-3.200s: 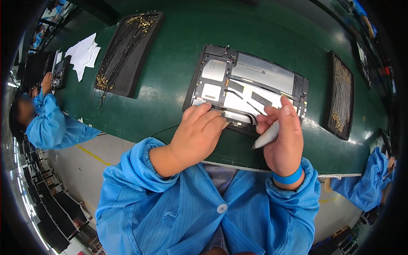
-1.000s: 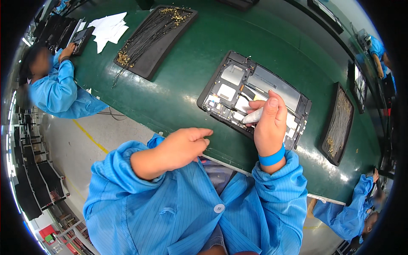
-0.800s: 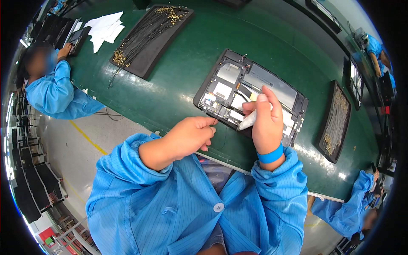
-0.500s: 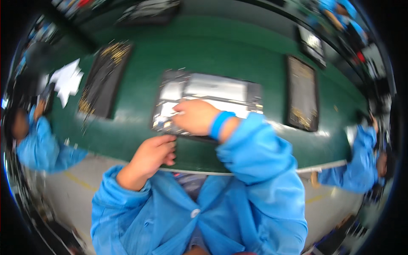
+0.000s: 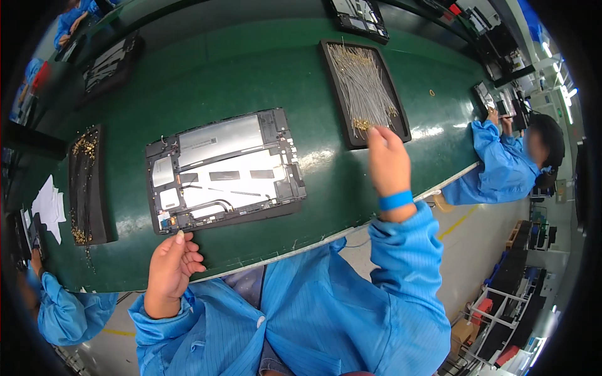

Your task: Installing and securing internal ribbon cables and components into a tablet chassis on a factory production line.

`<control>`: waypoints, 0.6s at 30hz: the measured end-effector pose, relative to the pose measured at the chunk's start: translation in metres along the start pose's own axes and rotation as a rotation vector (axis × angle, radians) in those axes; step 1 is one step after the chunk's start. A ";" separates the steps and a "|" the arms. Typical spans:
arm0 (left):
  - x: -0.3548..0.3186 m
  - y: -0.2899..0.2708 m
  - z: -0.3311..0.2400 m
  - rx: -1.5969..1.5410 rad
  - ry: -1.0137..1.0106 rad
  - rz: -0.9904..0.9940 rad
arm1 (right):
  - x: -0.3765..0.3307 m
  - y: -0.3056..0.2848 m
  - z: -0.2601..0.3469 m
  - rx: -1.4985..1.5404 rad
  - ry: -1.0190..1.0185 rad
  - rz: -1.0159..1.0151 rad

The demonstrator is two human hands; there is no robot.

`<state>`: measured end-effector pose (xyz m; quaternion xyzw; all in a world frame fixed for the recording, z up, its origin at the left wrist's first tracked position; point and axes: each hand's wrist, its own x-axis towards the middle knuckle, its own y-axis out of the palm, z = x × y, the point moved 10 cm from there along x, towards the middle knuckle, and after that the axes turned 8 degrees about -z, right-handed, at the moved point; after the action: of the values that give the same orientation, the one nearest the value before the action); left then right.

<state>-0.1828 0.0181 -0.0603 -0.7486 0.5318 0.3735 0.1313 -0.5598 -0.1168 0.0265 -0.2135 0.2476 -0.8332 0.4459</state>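
Note:
An opened flat electronic device [image 5: 224, 147], perhaps a tablet, lies on a dark pad, with silver panels, a white inner plate and black cables showing. My left hand [image 5: 170, 268] is at its near left corner, thumb and forefinger pressed together and the other fingers curled. Anything in that pinch is too small to make out. Farther right, my right hand [image 5: 390, 164], with a blue wristband, reaches to the near end of a black tray [image 5: 338, 119] of thin grey cables [image 5: 364, 84] with gold ends. Its fingers are closed by the cable ends; what they hold is hidden.
A second black tray [image 5: 94, 188] with dark, gold-tipped cables stands left on the green table [image 5: 251, 81], near white paper [image 5: 49, 207]. Another opened device [image 5: 360, 19] lies at the far edge. Co-workers in blue sit at right [image 5: 501, 156] and left [image 5: 69, 310].
My right hand has gone from above the opened device to the tray of grey cables on the right. The view has turned right. My left hand stays by the device's near left corner.

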 end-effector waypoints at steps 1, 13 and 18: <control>-0.001 0.002 0.001 0.000 -0.005 0.006 | -0.002 -0.023 -0.018 -0.121 -0.005 -0.093; -0.014 0.015 0.000 0.506 0.114 -0.037 | -0.028 -0.005 -0.026 -0.066 -0.036 0.024; -0.056 0.099 -0.047 0.899 0.896 0.221 | -0.121 0.031 0.076 0.189 -0.523 0.577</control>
<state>-0.2609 -0.0102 0.0307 -0.6448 0.7137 -0.2231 0.1580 -0.4341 -0.0460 0.0509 -0.2982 0.0976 -0.6105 0.7272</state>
